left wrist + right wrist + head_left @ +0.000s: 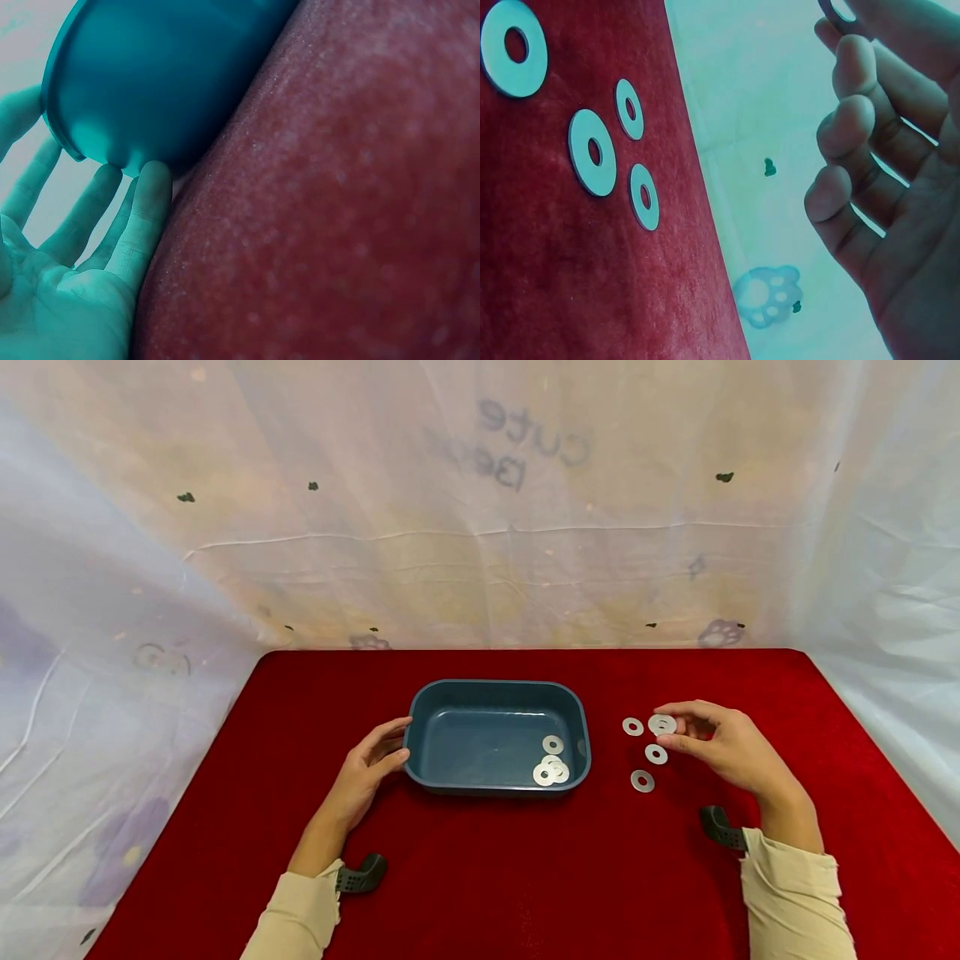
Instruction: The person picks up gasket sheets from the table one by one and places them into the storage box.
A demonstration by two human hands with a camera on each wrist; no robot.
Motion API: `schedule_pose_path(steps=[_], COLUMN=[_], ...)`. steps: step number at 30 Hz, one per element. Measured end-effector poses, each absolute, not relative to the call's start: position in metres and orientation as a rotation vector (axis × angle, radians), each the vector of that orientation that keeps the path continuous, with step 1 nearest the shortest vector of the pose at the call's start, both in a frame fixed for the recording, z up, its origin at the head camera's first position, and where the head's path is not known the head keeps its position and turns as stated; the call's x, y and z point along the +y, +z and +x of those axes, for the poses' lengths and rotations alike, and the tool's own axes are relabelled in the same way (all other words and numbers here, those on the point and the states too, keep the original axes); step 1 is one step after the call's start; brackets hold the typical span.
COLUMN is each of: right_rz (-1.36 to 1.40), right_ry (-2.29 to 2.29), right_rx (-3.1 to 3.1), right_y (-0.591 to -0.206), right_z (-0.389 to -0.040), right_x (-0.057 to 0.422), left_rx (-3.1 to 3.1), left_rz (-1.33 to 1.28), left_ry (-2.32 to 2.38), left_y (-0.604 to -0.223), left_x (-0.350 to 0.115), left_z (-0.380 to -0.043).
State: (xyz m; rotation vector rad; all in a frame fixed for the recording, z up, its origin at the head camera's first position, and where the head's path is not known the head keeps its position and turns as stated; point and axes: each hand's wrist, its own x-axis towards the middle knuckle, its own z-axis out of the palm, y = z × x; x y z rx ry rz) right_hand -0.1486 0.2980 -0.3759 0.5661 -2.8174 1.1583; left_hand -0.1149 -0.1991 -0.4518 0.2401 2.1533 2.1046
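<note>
Head view: your left hand (365,774) is at the left end of the blue tub (480,752), its fingertips touching the end wall and rim. Your right hand (723,745) grasps a flat metal washer (654,724) by its edge, thumb on the near side and finger on the far side, to the right of the tub. Loose washers (634,782) lie on the red cloth (480,868) near and below that hand. Inside the tub, washers (537,775) rest toward the right end: one lies apart, the others overlap.

Left wrist view: your fingers are extended, their tips meeting the outside of the tub; nothing is clenched. The tub appears to be stiff, smooth plastic, probably light enough to slide if pushed. The rim looks the surest place to steady it.

Right wrist view: only part of the grasped washer shows at the top edge; your other fingers curl loosely beside it, touching nothing. Four washers lie separately on the cloth. Judged by their look, they are rigid, light, unlikely to break, and somewhat slippery on their faces. Being thin and flat, each is best lifted at opposite points of its outer edge, with fingertips clear of neighbouring pieces.
</note>
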Motion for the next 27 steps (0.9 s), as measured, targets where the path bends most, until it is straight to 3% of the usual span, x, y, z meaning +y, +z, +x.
schedule_pose_path(steps=[27], right_rz=[0.610], right_ry=[1.115], right_rx=[-2.825], right_y=[-0.3750], right_z=[-0.1496], right_x=[0.2910], left_rx=[2.152], left_rz=[0.247], left_ry=[2.110], left_y=[-0.4517], left_x=[-0.1992], left_z=[-0.1144])
